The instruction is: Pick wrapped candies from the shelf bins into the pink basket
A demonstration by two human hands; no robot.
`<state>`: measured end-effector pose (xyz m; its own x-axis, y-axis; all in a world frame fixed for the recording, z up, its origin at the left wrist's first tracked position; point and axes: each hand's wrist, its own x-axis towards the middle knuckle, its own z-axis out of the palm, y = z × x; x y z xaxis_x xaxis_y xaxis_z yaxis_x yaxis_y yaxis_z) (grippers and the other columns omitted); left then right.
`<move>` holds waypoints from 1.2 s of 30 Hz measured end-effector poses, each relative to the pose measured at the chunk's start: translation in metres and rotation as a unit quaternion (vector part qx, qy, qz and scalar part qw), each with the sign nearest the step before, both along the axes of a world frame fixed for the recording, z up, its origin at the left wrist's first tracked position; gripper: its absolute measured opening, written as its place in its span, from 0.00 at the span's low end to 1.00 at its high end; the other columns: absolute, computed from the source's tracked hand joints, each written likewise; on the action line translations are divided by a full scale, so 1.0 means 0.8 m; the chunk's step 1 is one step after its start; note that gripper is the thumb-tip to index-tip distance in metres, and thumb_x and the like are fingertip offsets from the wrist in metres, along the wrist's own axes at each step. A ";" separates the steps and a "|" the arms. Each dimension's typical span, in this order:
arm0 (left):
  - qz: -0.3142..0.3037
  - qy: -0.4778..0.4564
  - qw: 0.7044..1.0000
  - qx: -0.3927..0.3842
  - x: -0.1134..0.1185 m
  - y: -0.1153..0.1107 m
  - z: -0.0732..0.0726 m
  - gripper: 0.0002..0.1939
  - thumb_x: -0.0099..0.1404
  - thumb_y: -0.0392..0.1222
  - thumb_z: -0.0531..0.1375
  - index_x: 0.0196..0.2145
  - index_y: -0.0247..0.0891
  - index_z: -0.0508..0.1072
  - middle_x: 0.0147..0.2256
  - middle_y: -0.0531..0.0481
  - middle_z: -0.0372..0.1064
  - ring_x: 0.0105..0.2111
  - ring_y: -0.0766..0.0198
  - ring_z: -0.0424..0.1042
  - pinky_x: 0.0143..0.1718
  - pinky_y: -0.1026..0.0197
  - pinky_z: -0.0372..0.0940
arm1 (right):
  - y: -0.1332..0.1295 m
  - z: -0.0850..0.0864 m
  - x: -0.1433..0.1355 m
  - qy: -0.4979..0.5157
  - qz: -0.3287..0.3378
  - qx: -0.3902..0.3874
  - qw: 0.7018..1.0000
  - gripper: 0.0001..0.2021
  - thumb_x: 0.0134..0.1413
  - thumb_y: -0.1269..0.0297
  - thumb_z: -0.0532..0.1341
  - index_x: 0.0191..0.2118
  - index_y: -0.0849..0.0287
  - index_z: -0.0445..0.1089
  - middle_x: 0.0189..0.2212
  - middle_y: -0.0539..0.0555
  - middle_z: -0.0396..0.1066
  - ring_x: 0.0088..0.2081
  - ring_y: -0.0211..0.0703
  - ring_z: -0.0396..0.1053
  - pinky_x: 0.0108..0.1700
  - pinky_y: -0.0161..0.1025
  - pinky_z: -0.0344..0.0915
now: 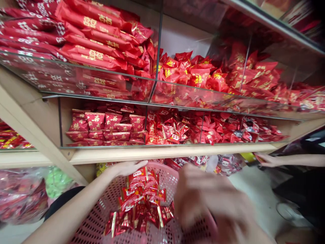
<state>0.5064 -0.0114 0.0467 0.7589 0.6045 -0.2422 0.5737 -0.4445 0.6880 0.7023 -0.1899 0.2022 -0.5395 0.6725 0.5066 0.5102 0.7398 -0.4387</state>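
A pink perforated plastic basket is below the shelves, tilted so its inside shows. Several small candies in shiny red and gold wrappers lie inside it. My left hand holds the basket's far rim at the left, some of its fingers hidden behind the rim. Over the basket's right side is my right hand, smeared by motion. Its fingers and anything in them cannot be made out.
Wooden shelves with glass dividers hold red-wrapped sweets above red packets. Bagged goods stand lower left. At right, another person's hand is near a yellow item. A pale wooden shelf edge runs just above the basket.
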 end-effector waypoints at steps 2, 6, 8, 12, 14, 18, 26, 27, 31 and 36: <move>0.008 -0.002 1.000 0.002 0.000 0.000 -0.002 0.36 0.62 0.65 0.38 0.60 0.43 0.53 0.59 0.54 0.49 0.60 0.58 0.47 0.61 0.56 0.41 | 0.048 0.001 0.020 -0.021 -0.082 0.029 0.996 0.06 0.54 0.59 0.55 0.31 0.53 0.66 0.27 0.49 0.69 0.31 0.39 0.66 0.36 0.40 0.61; 0.002 -0.007 1.000 0.004 0.001 -0.002 0.003 0.36 0.62 0.65 0.37 0.59 0.42 0.55 0.58 0.54 0.52 0.60 0.59 0.45 0.60 0.57 0.42 | 0.137 -0.010 0.071 -0.183 -0.199 0.122 0.955 0.10 0.56 0.67 0.53 0.44 0.58 0.64 0.41 0.55 0.69 0.41 0.44 0.62 0.42 0.43 0.57; 0.001 -0.002 1.000 0.000 0.000 -0.003 0.005 0.36 0.62 0.65 0.37 0.59 0.42 0.56 0.57 0.54 0.53 0.61 0.60 0.44 0.60 0.57 0.42 | 0.161 -0.017 0.087 -0.265 -0.220 0.133 0.929 0.15 0.55 0.70 0.53 0.49 0.59 0.61 0.45 0.56 0.67 0.42 0.46 0.60 0.41 0.42 0.56; 0.003 0.008 1.000 0.000 0.000 -0.002 0.006 0.36 0.62 0.65 0.36 0.60 0.42 0.54 0.58 0.53 0.52 0.60 0.59 0.45 0.60 0.56 0.43 | 0.177 -0.026 0.088 -0.354 -0.217 0.152 0.897 0.17 0.56 0.73 0.51 0.51 0.60 0.58 0.45 0.56 0.67 0.41 0.46 0.59 0.39 0.41 0.54; -0.002 0.006 1.000 0.002 0.001 -0.002 0.005 0.36 0.62 0.65 0.36 0.60 0.42 0.53 0.58 0.53 0.52 0.60 0.60 0.45 0.60 0.56 0.43 | 0.180 -0.027 0.083 -0.380 -0.212 0.163 0.886 0.16 0.57 0.73 0.49 0.51 0.60 0.59 0.43 0.56 0.68 0.41 0.47 0.59 0.38 0.41 0.53; -0.012 0.006 1.000 0.001 0.002 -0.002 0.005 0.36 0.63 0.64 0.35 0.61 0.42 0.51 0.58 0.54 0.51 0.61 0.60 0.44 0.60 0.57 0.42 | 0.188 -0.029 0.077 -0.401 -0.196 0.177 0.877 0.16 0.57 0.72 0.49 0.52 0.60 0.58 0.43 0.57 0.68 0.41 0.48 0.59 0.38 0.41 0.52; -0.005 -0.010 1.000 0.005 0.003 -0.004 0.009 0.35 0.62 0.65 0.36 0.61 0.44 0.50 0.58 0.55 0.52 0.61 0.61 0.42 0.61 0.56 0.41 | 0.174 -0.024 0.085 -0.264 -0.197 0.120 0.937 0.20 0.54 0.69 0.53 0.54 0.58 0.55 0.45 0.57 0.67 0.41 0.48 0.60 0.41 0.43 0.56; -0.005 -0.009 1.000 0.006 0.003 -0.004 0.008 0.35 0.62 0.65 0.36 0.61 0.44 0.50 0.58 0.55 0.52 0.61 0.61 0.42 0.61 0.57 0.41 | 0.170 -0.024 0.085 -0.243 -0.193 0.112 0.944 0.20 0.54 0.69 0.53 0.54 0.57 0.55 0.45 0.57 0.66 0.41 0.48 0.60 0.42 0.43 0.57; -0.005 -0.007 1.000 0.000 0.005 -0.003 0.005 0.35 0.62 0.65 0.37 0.61 0.45 0.49 0.58 0.55 0.52 0.61 0.61 0.42 0.61 0.56 0.41 | 0.161 -0.022 0.084 -0.205 -0.186 0.092 0.957 0.20 0.53 0.69 0.54 0.53 0.55 0.56 0.45 0.56 0.66 0.42 0.48 0.60 0.44 0.45 0.57; -0.004 -0.008 1.000 0.003 0.004 -0.001 0.000 0.36 0.62 0.65 0.37 0.61 0.44 0.49 0.58 0.54 0.52 0.61 0.60 0.43 0.61 0.56 0.40 | 0.144 -0.010 0.076 -0.174 -0.189 0.115 0.959 0.20 0.53 0.68 0.54 0.53 0.55 0.57 0.44 0.56 0.66 0.44 0.48 0.61 0.44 0.46 0.58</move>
